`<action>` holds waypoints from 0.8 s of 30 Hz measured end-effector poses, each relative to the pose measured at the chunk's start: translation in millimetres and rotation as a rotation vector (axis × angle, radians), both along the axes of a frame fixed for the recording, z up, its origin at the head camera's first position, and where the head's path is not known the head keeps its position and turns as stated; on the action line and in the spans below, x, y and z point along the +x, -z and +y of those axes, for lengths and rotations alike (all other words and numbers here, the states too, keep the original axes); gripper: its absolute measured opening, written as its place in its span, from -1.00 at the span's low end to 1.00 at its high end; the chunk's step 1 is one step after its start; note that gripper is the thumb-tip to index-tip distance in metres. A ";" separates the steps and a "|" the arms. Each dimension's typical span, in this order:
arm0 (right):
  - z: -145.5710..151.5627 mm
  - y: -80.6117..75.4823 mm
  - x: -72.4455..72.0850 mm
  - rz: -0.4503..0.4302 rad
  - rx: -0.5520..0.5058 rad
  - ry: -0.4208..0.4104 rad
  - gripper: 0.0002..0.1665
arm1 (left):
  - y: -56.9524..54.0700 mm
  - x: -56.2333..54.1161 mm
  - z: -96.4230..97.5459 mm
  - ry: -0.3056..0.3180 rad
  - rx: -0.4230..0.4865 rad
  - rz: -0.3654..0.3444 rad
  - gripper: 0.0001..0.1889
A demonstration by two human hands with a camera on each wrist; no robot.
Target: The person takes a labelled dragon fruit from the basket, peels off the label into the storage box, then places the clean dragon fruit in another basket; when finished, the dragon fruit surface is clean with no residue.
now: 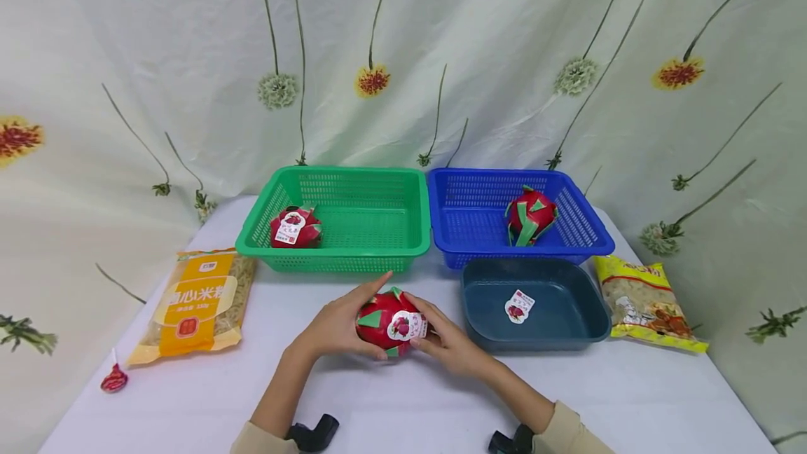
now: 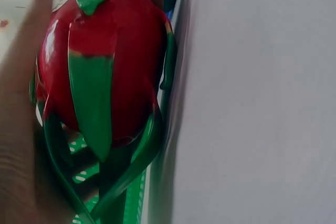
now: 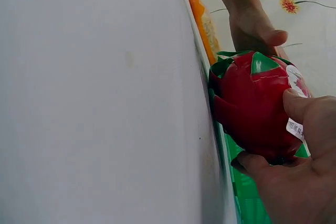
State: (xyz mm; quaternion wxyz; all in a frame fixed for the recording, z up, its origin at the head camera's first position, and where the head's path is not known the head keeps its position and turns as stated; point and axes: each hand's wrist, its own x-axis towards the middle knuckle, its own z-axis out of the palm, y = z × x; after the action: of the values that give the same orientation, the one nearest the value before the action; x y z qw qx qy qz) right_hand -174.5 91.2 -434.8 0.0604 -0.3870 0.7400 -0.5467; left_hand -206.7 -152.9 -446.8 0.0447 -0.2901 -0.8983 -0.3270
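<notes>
A glossy red dragon fruit (image 1: 377, 321) with green leaf tips and a white label is held between both hands in the head view, just over the white table. My left hand (image 1: 335, 322) spans its left side, fingers over the far side and thumb along the near side. Gripping the right side, my right hand (image 1: 455, 343) has its thumb at the label and its fingers beneath. The right wrist view shows that thumb on the fruit (image 3: 257, 100). Loose green leaves of the fruit (image 2: 105, 72) point toward the left palm in the left wrist view.
Behind stand a green basket (image 1: 353, 253) and a blue basket (image 1: 504, 256), each with one dragon fruit inside. A dark blue tray (image 1: 536, 343) with a loose sticker stands at right. Food bags (image 1: 195, 307) lie on both sides. A red lollipop (image 1: 114, 378) lies far left.
</notes>
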 end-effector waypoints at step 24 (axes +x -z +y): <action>-4.5 -29.4 20.5 0.054 -0.120 0.527 -0.47 | 17.0 -0.3 4.4 -0.073 0.028 0.539 0.04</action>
State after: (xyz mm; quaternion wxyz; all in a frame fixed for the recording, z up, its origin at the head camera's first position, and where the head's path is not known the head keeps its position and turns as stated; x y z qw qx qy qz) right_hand -154.0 86.7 -405.4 -0.1266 -0.1987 0.7829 -0.5758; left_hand -207.0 -148.5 -463.8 0.2978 -0.3335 -0.8592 -0.2487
